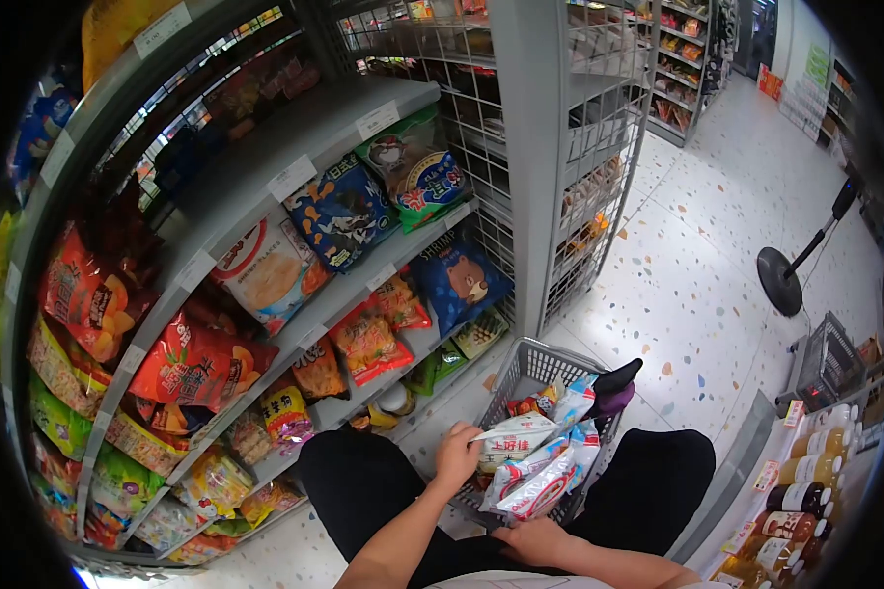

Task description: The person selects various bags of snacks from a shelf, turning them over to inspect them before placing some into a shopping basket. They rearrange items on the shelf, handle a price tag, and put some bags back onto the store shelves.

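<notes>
I crouch before a snack shelf with a grey wire basket (pixel 526 365) on the floor between my knees. My left hand (pixel 458 454) grips a white snack packet (pixel 517 432) at the basket's near left rim. My right hand (pixel 532 540) rests against the basket's near edge, under a white and red packet (pixel 538 487); I cannot tell whether it holds anything. Several more packets fill the basket. A dark shoe (pixel 614 383) shows at its far right.
Shelves (pixel 265 172) of snack bags run along the left, among them a blue bear bag (pixel 459 282) and a red bag (pixel 198 365). A wire rack (pixel 581 147) stands ahead. A floor fan stand (pixel 784 280) is at right, bottles (pixel 805 481) at lower right.
</notes>
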Demonstrator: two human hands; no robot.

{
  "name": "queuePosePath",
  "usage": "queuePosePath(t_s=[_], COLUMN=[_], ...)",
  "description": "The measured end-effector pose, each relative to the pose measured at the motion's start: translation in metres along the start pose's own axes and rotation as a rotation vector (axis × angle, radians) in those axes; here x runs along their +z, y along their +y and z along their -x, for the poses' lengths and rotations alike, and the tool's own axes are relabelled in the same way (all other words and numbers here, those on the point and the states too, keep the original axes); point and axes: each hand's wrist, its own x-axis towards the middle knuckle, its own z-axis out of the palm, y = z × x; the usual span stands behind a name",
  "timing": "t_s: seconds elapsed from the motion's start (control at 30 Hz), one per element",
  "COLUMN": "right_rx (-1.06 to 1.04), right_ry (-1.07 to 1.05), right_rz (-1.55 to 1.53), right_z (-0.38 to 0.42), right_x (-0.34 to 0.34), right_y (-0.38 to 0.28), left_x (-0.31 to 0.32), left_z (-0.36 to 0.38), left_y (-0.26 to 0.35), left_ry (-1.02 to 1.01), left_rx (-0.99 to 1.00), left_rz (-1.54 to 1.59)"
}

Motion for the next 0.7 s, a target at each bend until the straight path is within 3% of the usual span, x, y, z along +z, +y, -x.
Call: queuePosePath(t_s=[0.07,0.13,0.17,0.23,0.27,0.3,0.37,0.5,0.57,0.67,0.7], right_rx=[0.015,0.011,-0.009,-0.090,-0.110,-0.106,-0.115,-0.039,-0.014,-0.203,-0.209], right_ry=[0.013,0.049,0.070,0.154,0.246,0.259,0.519,1.072,1.407,1.522,1.521], right_rz=[-0.011,-0.023,-0.050,-0.099,-0.161,-0.224,-0.380,-0.726,-0.613,-1.075,-1.064], right_z=[0.003,0.005,0.005,0.008,0.014,0.019,0.023,0.025,0.018,0.009,0.014], right_x=[-0.002,0.000,-0.002,-0.012,-0.026,-0.042,-0.063,-0.093,-0.112,-0.136,-0.140], right_y=[-0.004,-0.002,-0.001,0.001,-0.005,-0.009,-0.016,-0.023,-0.021,-0.031,-0.031], left_x=[-0.008,-0.016,-0.025,-0.056,-0.073,-0.096,-0.135,-0.202,-0.225,-0.239,-0.241], left_z=[0.003,0.003,0.005,-0.004,-0.011,-0.021,-0.034,-0.055,-0.054,-0.053,-0.052], left_y=[0.015,0.030,0.042,0.063,0.072,0.094,0.120,0.146,0.166,0.183,0.187], left_ry=[0.035,0.068,0.081,0.194,0.181,0.256,0.369,0.276,0.254,0.225,0.228], left_rx=[0.088,0.126,0.033,0.105,-0.014,0.119,0.126,0.032,-0.066,-0.085,-0.078], left_rz=[-0.053,0.147,0.236,0.133,0.160,0.193,0.249,0.735,0.914,1.073,1.081])
